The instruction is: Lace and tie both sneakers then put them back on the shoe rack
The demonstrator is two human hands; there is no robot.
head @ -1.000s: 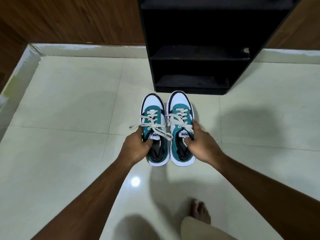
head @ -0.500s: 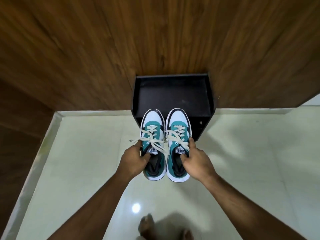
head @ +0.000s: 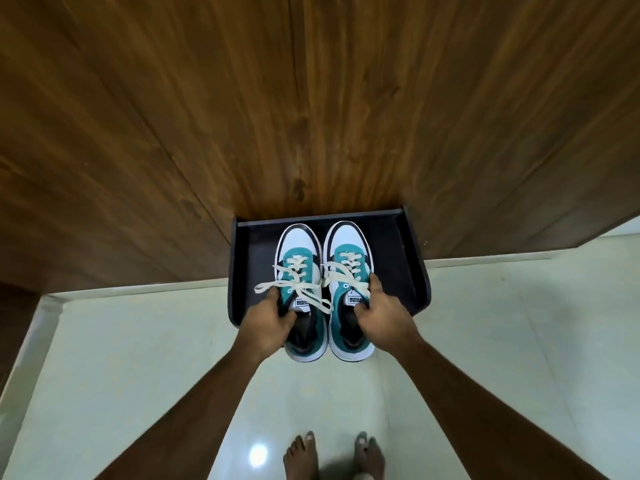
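Observation:
Two teal, white and black sneakers with cream laces tied in bows are held side by side over the top of the black shoe rack (head: 410, 271). My left hand (head: 268, 323) grips the left sneaker (head: 298, 268) at its collar, fingers inside the opening. On the right sneaker (head: 348, 258) my right hand (head: 382, 315) has the same hold. The toes point at the wall and the heels overhang the rack's front edge. Whether the soles touch the rack top I cannot tell.
A brown wooden wall (head: 311, 116) rises directly behind the rack. Pale glossy floor tiles (head: 138, 358) spread on both sides, with a white skirting along the left. My bare feet (head: 332, 452) stand on the tiles below the rack.
I have stood up and lifted both sneakers from the floor in front of the rack up to its top. The view now looks down on the rack from above.

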